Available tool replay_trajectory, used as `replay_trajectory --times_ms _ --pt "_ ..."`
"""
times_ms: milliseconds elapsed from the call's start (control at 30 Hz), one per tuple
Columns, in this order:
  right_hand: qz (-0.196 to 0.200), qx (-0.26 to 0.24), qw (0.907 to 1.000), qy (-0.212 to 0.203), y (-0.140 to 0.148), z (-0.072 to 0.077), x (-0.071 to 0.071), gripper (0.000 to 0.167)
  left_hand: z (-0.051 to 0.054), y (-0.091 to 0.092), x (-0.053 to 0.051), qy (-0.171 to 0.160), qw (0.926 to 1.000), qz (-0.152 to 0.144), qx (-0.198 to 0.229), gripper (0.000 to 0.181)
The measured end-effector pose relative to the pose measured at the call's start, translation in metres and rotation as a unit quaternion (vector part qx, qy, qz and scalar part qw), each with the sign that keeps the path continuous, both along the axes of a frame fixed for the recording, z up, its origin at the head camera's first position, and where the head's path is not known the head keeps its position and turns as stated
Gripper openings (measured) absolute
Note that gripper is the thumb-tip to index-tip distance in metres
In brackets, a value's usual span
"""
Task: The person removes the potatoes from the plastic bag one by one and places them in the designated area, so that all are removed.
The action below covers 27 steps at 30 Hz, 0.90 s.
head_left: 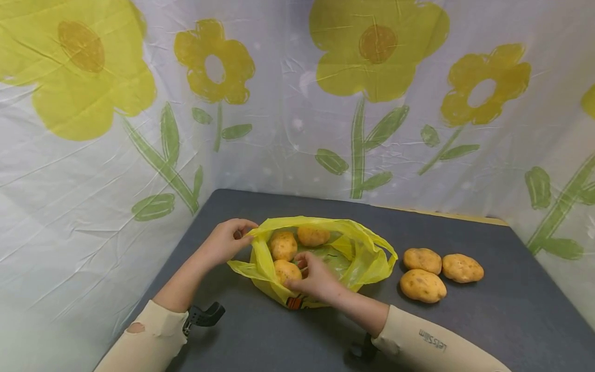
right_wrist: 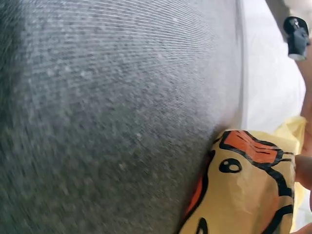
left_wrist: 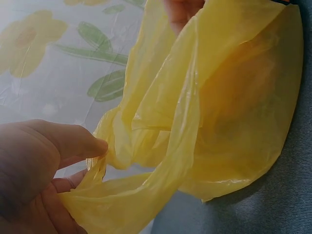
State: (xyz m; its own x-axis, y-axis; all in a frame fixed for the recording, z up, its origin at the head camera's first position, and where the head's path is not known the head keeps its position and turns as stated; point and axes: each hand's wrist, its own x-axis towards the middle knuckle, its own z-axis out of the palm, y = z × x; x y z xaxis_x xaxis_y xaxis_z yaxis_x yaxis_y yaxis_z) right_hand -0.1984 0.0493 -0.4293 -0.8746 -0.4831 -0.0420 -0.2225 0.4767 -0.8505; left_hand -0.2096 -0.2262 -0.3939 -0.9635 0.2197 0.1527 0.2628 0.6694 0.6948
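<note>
A yellow plastic bag (head_left: 372, 266) lies with its mouth spread, several potatoes inside, two of them (head_left: 283, 245) (head_left: 313, 235) toward its back left. My left hand (head_left: 226, 240) pinches the bag's left rim; in the left wrist view the thumb and fingers of the left hand (left_wrist: 48, 170) grip the bag's thin edge (left_wrist: 131, 195). My right hand (head_left: 318, 279) reaches into the bag over its front edge, fingers curled round a potato (head_left: 286, 270) at the front left. The right wrist view shows the bag's printed side (right_wrist: 243, 185) and a bit of the right hand (right_wrist: 304, 171).
Three potatoes (head_left: 422, 285) (head_left: 422, 260) (head_left: 463, 268) lie grouped on the dark table (head_left: 492, 320) right of the bag. Behind and at the sides hangs a white cloth (head_left: 279, 155) with yellow flowers. Black straps (head_left: 206, 314) are on both wrists.
</note>
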Motion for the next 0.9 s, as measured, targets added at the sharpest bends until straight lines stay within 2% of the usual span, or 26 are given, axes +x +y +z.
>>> replay_trajectory --times_ms 167,367,600,733,900 --pt "0.010 -0.007 0.9999 -0.009 -0.001 -0.008 0.001 0.054 0.000 0.001 0.001 -0.003 1.0000 0.000 0.001 0.029" --pt "0.001 0.003 1.0000 -0.009 -0.001 -0.007 0.002 0.054 0.001 0.002 0.001 0.002 1.0000 0.001 -0.005 0.029" --pt "-0.021 0.001 0.9997 -0.008 0.005 -0.002 -0.001 0.052 0.000 0.002 0.000 0.001 1.0000 0.001 -0.007 0.029" --pt "-0.037 -0.017 0.9991 -0.013 0.012 0.003 -0.005 0.052 -0.001 0.001 0.000 0.000 1.0000 0.000 -0.005 0.030" --pt "-0.061 -0.043 0.9970 -0.022 0.023 0.017 -0.008 0.054 -0.001 0.000 0.000 0.000 1.0000 -0.001 -0.006 0.029"
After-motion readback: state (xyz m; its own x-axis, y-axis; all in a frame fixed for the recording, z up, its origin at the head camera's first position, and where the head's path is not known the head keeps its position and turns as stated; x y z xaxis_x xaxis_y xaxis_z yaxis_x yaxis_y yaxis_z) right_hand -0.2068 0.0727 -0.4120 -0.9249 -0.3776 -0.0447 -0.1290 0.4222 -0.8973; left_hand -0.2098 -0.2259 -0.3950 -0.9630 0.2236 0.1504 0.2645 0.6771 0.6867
